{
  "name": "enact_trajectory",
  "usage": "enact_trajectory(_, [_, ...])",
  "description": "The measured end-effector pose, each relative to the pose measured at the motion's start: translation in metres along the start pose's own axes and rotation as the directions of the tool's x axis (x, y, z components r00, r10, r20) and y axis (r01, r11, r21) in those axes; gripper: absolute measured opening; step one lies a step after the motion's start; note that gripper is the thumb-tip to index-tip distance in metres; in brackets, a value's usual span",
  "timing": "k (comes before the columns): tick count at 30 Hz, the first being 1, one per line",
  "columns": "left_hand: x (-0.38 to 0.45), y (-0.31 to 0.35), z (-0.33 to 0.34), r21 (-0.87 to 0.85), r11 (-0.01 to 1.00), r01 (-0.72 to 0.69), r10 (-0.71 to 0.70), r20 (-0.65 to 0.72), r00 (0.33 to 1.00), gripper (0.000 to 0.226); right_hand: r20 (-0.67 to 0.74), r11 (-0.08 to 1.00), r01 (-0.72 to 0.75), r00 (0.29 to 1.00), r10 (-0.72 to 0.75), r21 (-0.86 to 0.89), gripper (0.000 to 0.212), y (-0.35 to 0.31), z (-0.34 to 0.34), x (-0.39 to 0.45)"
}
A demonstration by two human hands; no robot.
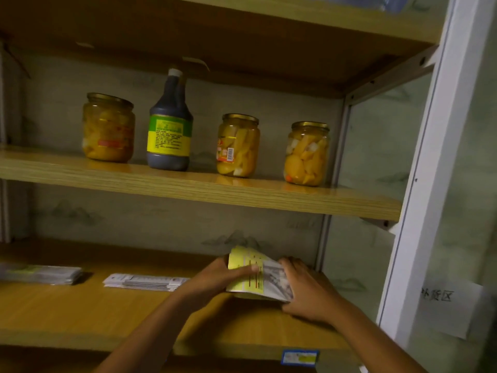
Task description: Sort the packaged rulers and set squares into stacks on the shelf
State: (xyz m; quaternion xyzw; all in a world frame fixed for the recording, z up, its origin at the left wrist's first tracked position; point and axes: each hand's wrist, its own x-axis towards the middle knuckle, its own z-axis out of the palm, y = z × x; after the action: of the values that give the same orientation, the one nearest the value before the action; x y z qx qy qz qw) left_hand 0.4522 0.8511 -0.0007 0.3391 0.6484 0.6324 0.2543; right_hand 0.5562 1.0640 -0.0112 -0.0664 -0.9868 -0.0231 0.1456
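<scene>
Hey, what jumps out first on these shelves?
Two hands, left hand and right hand, grip a yellow-and-grey bundle of flat packets at the lower wooden shelf's right end. Above, three gold-lidded glass jars of yellow fruit flank a dark sauce bottle with a yellow-green label.

yellow packets (248, 273) tilted (fanned) | ruler stack (145, 282) flat, lower shelf (80, 313)

a white paper sign (447, 305) on the glass door at the right edge carries three handwritten chinese characters, the last two reading 货区; the first is unclear. the dark bottle's (170, 122) green and yellow label, the jar labels, the yellow packets and the blue price tag (300, 357) on the lower shelf's front edge are too blurred to read.
</scene>
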Motion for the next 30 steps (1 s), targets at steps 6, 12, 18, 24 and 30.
enact_trajectory(6, [0.019,-0.019,0.001,0.078,0.997,-0.004,0.016,-0.152,0.988,0.026,-0.013,0.996,-0.026,1.000,0.025,-0.086,0.094,-0.004,0.002,0.004])
enact_trajectory(12, [0.028,-0.033,0.004,0.174,0.984,-0.032,0.076,-0.257,0.964,0.016,0.090,0.988,-0.106,0.991,0.097,0.109,0.100,0.000,0.001,0.012])
enact_trajectory(18, [0.030,-0.039,-0.001,0.192,0.973,-0.130,0.176,-0.246,0.953,0.014,-0.065,0.877,-0.141,0.979,0.191,0.459,0.067,0.014,0.015,0.009])
enact_trajectory(24, [0.031,-0.044,-0.001,0.248,0.964,-0.090,0.148,-0.223,0.964,0.019,-0.011,0.746,-0.219,0.957,0.290,0.629,0.054,0.020,0.025,0.008])
enact_trajectory(30, [0.031,-0.046,-0.003,0.231,0.972,-0.047,0.108,-0.259,0.960,0.033,-0.091,0.744,-0.237,0.924,0.371,0.625,0.068,0.027,0.040,0.010])
